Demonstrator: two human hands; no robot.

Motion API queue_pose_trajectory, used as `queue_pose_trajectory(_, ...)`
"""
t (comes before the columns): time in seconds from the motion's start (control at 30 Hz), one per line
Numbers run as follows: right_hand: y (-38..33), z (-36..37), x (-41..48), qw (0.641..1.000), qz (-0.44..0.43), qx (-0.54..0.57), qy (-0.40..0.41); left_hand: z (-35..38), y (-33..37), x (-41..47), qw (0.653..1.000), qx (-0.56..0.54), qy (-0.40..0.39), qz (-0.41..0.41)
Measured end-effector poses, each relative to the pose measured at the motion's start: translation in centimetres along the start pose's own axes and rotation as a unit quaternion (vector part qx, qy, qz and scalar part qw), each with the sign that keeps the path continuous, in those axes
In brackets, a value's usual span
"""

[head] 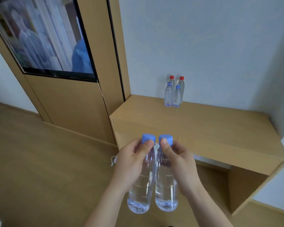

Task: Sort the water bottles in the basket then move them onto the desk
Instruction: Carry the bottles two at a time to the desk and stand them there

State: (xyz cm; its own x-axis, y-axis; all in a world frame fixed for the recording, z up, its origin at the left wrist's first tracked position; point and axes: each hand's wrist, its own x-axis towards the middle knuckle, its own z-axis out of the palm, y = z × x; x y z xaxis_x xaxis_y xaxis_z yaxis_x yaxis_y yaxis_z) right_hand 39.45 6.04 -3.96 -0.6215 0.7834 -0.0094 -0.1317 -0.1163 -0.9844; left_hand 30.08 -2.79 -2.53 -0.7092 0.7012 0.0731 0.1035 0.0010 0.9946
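Left hand: the left hand (pixel 131 161) grips the left bottle (pixel 139 195) at its neck, fingers (pixel 146 146) curled round it just under the blue cap.
Right hand: the right hand (pixel 180 159) grips the right bottle (pixel 166 194) the same way, with the thumb pressed below its blue cap.
Held bottles: clear and upright, side by side and close together, in the air in front of the desk (pixel 220 128).
On the desk: four bottles stand close together near the wall, two red-capped bottles (pixel 182 82) behind and two blue-capped bottles (pixel 168 95) in front.
Surroundings: a screen (pixel 44 38) set in a wooden panel at the left, with wooden floor (pixel 31 153) below.
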Motion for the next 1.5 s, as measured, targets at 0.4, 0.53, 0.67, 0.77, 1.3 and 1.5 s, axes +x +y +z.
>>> queue_pose_trajectory(0.4,-0.1,0.0,24.2,0.998,-0.049,-0.013,-0.031,1.6,0.2,23.6,0.998,0.062,-0.002,0.014)
queue_pose_trajectory(0.53,0.8,-1.7,29.8,0.997,-0.048,-0.058,0.003,3.8,-2.0,30.2,0.998,0.052,-0.027,-0.006)
queue_pose_trajectory(0.67,2.1,-3.2,35.1,0.993,-0.041,-0.091,0.057,6.0,-4.1,36.9,0.994,0.069,-0.085,-0.004)
queue_pose_trajectory(0.77,3.0,-3.7,39.2,0.986,-0.037,-0.109,0.117,7.1,-5.8,42.1,0.988,0.084,-0.132,0.011)
queue_pose_trajectory(1.3,7.9,-4.0,55.4,0.938,0.069,-0.179,0.288,11.5,-14.2,60.1,0.973,0.113,-0.199,-0.034)
queue_pose_trajectory(1.5,10.5,-6.4,59.0,0.938,0.085,-0.181,0.284,15.0,-17.1,61.5,0.977,0.154,-0.141,-0.047)
